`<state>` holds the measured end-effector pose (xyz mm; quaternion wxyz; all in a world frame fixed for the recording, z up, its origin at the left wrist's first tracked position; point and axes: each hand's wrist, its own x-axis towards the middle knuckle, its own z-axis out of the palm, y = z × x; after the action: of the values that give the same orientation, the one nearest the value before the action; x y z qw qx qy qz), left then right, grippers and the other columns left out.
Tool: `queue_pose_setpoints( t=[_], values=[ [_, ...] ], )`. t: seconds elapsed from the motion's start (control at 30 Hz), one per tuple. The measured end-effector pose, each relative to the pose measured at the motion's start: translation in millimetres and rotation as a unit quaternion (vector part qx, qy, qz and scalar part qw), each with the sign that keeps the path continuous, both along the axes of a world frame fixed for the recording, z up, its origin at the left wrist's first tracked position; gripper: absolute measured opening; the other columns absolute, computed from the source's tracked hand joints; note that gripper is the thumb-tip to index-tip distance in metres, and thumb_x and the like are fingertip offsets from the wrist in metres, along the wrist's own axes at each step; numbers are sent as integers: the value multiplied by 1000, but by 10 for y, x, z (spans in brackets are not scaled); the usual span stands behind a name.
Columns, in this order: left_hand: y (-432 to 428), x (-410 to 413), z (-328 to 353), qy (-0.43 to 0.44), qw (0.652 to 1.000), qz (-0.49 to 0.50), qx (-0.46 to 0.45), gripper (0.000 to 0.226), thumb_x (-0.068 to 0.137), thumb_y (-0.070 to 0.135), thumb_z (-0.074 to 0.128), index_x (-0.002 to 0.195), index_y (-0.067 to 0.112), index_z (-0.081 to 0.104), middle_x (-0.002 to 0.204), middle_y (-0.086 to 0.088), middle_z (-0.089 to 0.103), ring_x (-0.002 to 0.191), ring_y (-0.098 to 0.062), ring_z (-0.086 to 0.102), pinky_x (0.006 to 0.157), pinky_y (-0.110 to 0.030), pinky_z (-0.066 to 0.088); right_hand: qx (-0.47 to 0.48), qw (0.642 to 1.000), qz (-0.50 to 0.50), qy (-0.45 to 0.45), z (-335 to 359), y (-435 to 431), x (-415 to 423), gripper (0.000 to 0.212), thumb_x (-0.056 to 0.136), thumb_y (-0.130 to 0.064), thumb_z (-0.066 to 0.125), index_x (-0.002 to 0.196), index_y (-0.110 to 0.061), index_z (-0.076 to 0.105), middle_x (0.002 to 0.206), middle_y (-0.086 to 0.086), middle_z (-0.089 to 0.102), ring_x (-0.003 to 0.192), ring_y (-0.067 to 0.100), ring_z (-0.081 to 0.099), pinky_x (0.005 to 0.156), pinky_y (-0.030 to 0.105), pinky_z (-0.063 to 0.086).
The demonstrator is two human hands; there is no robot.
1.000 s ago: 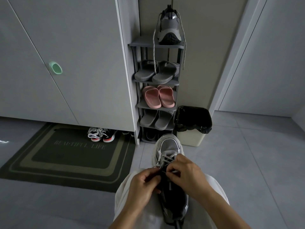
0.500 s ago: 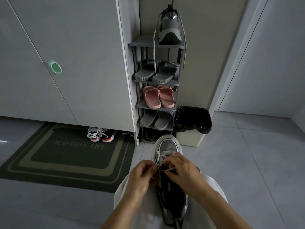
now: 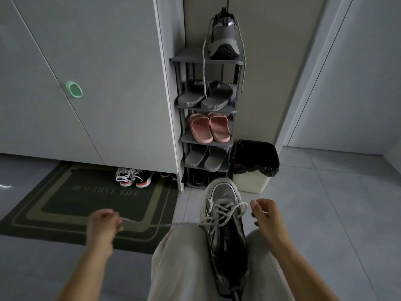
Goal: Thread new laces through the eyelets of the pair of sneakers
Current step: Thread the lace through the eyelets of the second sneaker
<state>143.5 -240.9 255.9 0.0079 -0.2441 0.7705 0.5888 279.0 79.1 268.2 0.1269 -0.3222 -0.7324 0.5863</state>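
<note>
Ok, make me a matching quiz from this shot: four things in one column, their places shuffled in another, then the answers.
1 pink slippers
2 bin
3 lace end
4 grey sneaker with dangling laces

A top shelf of the rack
B pinched in the left hand
C third shelf down
D floor, right of the rack

Pairs: 1-C, 2-D, 3-B, 4-A

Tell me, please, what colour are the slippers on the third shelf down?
Pink slippers, seen in the head view.
</note>
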Motion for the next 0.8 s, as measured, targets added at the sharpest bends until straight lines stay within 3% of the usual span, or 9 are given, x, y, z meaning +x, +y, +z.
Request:
queue_pose_setpoints(
  t=[0.07, 0.13, 0.23, 0.33, 0.43, 0.53, 0.63, 0.7, 0.8],
  values=[
    [424, 280, 70, 129, 973, -137, -136, 21, 85, 2, 56, 106, 7, 55, 94, -10, 57, 82, -22, 56, 74, -32, 48, -57, 997, 41, 16, 68, -39, -4, 22, 94, -28, 47, 92, -8, 55, 87, 8, 63, 63, 16, 57, 53, 25, 41],
    [820, 615, 179, 218, 918, -303, -133, 11, 83, 19, 60, 94, 21, 58, 90, 3, 61, 81, -9, 58, 73, -13, 43, -94, 992, 57, 63, 125, -89, 19, 23, 93, -26, 47, 87, -8, 59, 75, 5, 61, 52, 12, 50, 46, 20, 35],
    [1249, 978, 276, 208, 852, -458, -143, 17, 86, 34, 55, 98, 22, 60, 79, 18, 57, 69, 4, 55, 63, -2, 36, -160, 977, 75, 118, 165, -162, 48, 26, 88, -30, 54, 79, -6, 63, 72, 4, 62, 58, 14, 48, 55, 24, 38],
    [1314, 945, 283, 177, 862, -459, -124, 7, 89, 30, 55, 86, 26, 59, 59, 14, 51, 57, 7, 51, 56, -7, 33, -203, 969, 79, 117, 214, -207, 43, 35, 75, -44, 67, 65, -10, 63, 65, 6, 58, 63, 18, 48, 65, 31, 41],
    [1107, 773, 309, 128, 893, -429, -52, 19, 79, 41, 58, 72, 24, 57, 58, 10, 55, 56, 0, 47, 54, -13, 35, -229, 964, 69, 116, 218, -221, 36, 22, 80, -20, 64, 59, -12, 62, 58, 3, 55, 61, 17, 46, 66, 31, 40],
    [682, 584, 331, 69, 947, -314, 12, 14, 84, 10, 61, 71, 13, 57, 64, 1, 51, 60, -11, 44, 53, -23, 35, -206, 971, 71, 101, 210, -245, 39, 22, 85, -7, 58, 65, -13, 63, 58, 1, 51, 61, 14, 43, 61, 26, 35],
    [306, 487, 283, 39, 966, -254, -8, 16, 81, -1, 62, 69, 9, 56, 65, -5, 53, 61, -18, 46, 54, -24, 34, -179, 978, 66, 87, 229, -284, 32, 13, 87, -10, 57, 76, -9, 63, 60, 0, 49, 58, 9, 43, 53, 17, 36],
    [296, 495, 252, 23, 951, -295, -90, 17, 81, 0, 63, 69, 12, 59, 69, -4, 58, 67, -21, 53, 59, -23, 39, -148, 984, 70, 77, 238, -309, 30, 9, 88, -9, 56, 81, -7, 61, 63, 0, 50, 55, 4, 46, 49, 12, 39],
    [525, 566, 200, 47, 874, -404, -264, 20, 85, 15, 61, 72, 29, 56, 79, 8, 61, 75, -10, 58, 65, -21, 43, -115, 989, 74, 62, 258, -316, 36, 7, 87, -4, 54, 83, -5, 58, 63, 0, 50, 49, -2, 46, 46, 8, 38]
  ],
)
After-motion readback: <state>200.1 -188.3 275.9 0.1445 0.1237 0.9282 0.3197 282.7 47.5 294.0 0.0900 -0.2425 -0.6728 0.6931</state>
